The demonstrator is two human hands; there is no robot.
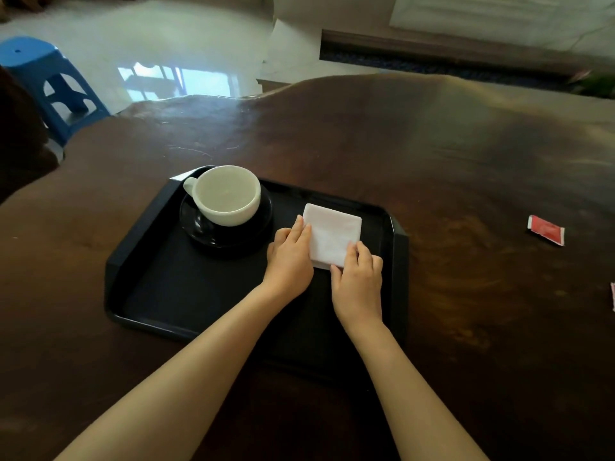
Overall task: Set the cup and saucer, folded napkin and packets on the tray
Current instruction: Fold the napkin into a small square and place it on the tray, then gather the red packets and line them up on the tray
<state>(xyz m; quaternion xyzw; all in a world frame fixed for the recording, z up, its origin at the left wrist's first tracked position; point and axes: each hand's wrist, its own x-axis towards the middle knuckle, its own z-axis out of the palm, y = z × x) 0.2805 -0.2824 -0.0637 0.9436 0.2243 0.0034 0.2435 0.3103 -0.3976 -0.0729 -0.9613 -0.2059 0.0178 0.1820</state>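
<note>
A black tray (143,277) lies on the dark wooden table. At its far left a white cup (226,194) stands on a black saucer (239,237). A folded white napkin (332,232) lies flat at the tray's far right. My left hand (289,254) touches the napkin's left edge with straight fingers. My right hand (359,277) rests its fingers on the napkin's near right corner. A red packet (545,229) lies on the table far to the right, off the tray. The edge of a second packet (612,296) shows at the right border.
The wooden table (432,154) has a wavy far edge. A blue plastic stool (50,81) stands on the glossy floor at the far left. A small white paper corner (179,177) pokes out behind the tray's far left corner.
</note>
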